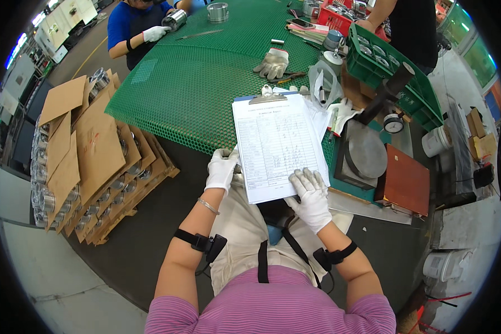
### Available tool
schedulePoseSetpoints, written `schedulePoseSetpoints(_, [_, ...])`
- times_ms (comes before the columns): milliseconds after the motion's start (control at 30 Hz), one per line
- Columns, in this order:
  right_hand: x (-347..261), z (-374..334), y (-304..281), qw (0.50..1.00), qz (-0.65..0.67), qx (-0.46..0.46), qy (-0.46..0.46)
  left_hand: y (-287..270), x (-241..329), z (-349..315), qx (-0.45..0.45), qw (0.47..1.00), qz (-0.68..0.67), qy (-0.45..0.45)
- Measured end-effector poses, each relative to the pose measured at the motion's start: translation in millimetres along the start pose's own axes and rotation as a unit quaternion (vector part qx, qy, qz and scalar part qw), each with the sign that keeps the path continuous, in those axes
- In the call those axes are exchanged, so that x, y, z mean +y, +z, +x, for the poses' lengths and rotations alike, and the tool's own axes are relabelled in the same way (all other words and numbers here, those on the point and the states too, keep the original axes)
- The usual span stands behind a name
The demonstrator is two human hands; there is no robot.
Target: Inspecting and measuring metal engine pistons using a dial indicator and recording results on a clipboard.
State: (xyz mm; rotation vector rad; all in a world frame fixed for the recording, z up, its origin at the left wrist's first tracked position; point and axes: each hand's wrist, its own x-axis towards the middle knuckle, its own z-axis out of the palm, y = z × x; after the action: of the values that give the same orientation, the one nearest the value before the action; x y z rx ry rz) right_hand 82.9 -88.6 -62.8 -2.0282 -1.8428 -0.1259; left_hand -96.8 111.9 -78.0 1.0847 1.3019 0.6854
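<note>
A clipboard with a metal clip (269, 96) lies tilted at the table's near edge, holding a stack of white sheets (275, 147) with a printed, partly handwritten table. My left hand (222, 168), in a white glove, is closed at the clipboard's lower left edge, its fingertips partly hidden. My right hand (310, 199), also gloved, lies over the sheets' lower right corner with its fingers stretched out flat on the paper. No pen shows in either hand.
A green mesh mat (178, 94) covers the table. Work gloves (273, 64), pliers (288, 78), a dial gauge stand (392, 89) and a red-brown folder (403, 181) lie around. Cardboard-layered metal rings (86, 150) are stacked at left. A co-worker (133, 28) handles a metal cylinder (174, 20); another person stands far right.
</note>
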Motion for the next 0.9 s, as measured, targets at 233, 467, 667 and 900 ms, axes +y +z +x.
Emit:
schedulePoseSetpoints(233, [4,-5,0,1.0,-0.013,0.02,-0.012,3,4,-7,0.016,1.0,0.003,0.002])
schedulePoseSetpoints(467, [4,-7,3,0.999,-0.028,0.032,-0.019,3,2,-8,0.021,1.0,0.014,0.006])
schedulePoseSetpoints(667, [-8,2,-15,0.999,0.001,0.039,-0.005,4,-3,-5,0.026,0.999,0.017,0.02])
schedulePoseSetpoints(900, [5,70,-52,0.982,0.044,0.121,0.136,7,-1,-5,0.049,0.999,0.01,-0.005])
